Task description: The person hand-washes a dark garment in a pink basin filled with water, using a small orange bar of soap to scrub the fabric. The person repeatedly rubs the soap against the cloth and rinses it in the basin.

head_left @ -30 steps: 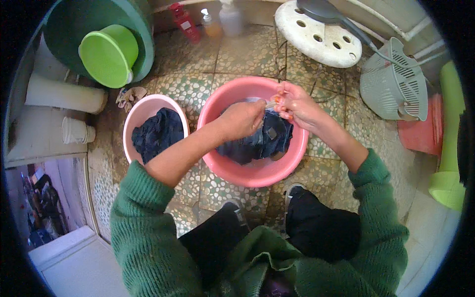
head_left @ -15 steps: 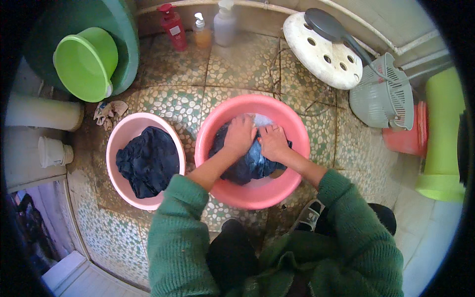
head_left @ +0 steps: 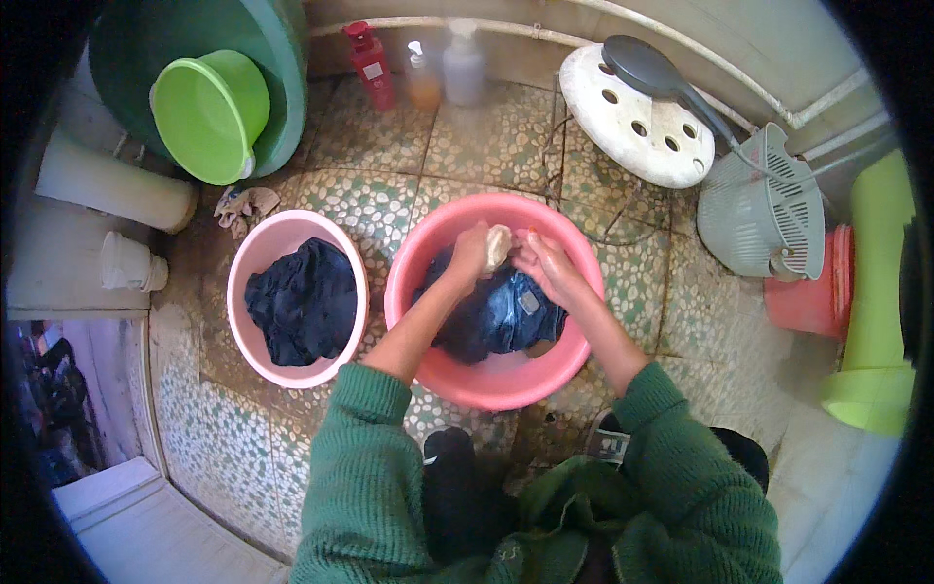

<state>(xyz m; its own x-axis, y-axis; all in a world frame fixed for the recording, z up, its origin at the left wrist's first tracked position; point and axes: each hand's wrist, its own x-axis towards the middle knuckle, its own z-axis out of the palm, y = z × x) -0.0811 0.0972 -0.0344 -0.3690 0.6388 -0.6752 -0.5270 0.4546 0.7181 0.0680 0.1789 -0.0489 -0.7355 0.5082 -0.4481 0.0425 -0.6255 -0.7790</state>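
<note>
In the pink basin [head_left: 428,384] in front of me lies wet dark blue clothing [head_left: 511,316] with a light patch on it. My left hand [head_left: 471,251] is raised over the cloth and closed around a small cream-coloured lump [head_left: 498,245]; whether it is soap or a wadded cloth cannot be made out. Just right of the lump, my right hand [head_left: 547,265] has its fingers apart and holds nothing that shows. To the left, a smaller pale pink basin [head_left: 236,282] contains another dark garment [head_left: 302,302].
Pump bottles, one a red bottle [head_left: 372,68], stand by the back wall. At the far left a green bucket [head_left: 209,117] rests in a big dark green tub [head_left: 287,97]. A white board with holes [head_left: 632,127] carries a shower head [head_left: 642,63]. A grey basket [head_left: 744,214] is to the right.
Both hands have lifted off the clothing they were pressing on. The cream-coloured lump now shows in the left hand. The whole view has shifted slightly.
</note>
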